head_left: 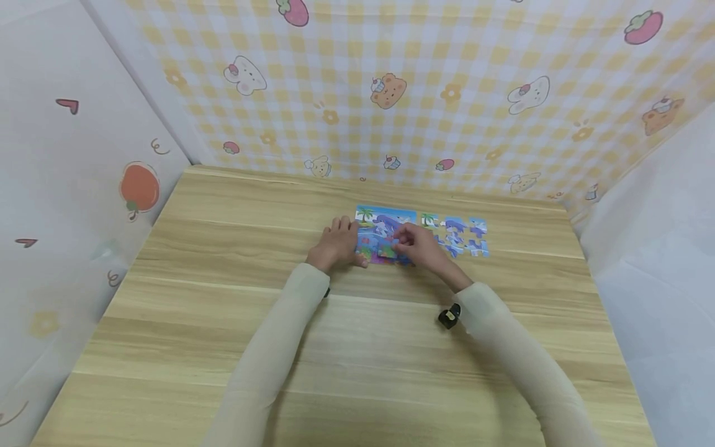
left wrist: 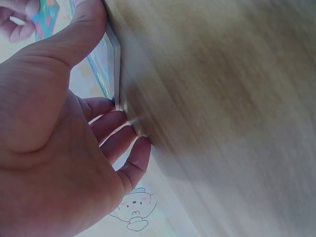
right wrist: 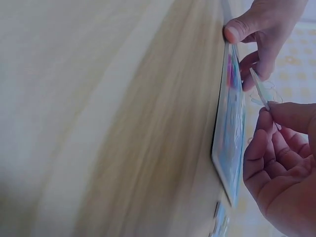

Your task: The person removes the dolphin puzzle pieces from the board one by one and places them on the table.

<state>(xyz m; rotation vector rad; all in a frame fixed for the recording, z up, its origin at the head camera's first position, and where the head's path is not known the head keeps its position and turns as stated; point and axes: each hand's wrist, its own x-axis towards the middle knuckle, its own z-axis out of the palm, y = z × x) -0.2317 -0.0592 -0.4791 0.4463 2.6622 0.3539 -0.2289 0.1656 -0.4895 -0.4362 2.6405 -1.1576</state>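
A blue puzzle board (head_left: 406, 215) with a dolphin and palm tree picture lies flat near the back of the table. My left hand (head_left: 335, 244) rests at the board's left side, fingers spread. In the left wrist view, its thumb (left wrist: 84, 32) lies along one board edge and its fingertips touch the table by the corner. My right hand (head_left: 418, 246) pinches a puzzle piece (head_left: 386, 250) between thumb and fingers, over the board's lower part. The right wrist view shows this thin piece (right wrist: 260, 88) tilted and raised above the board's face.
Several loose puzzle pieces (head_left: 478, 228) with dolphin and palm tree parts lie right of the board, partly behind my right hand. A yellow checked cloth (head_left: 346, 112) hangs behind the table (head_left: 368, 347). A black device (head_left: 449, 316) sits at my right wrist.
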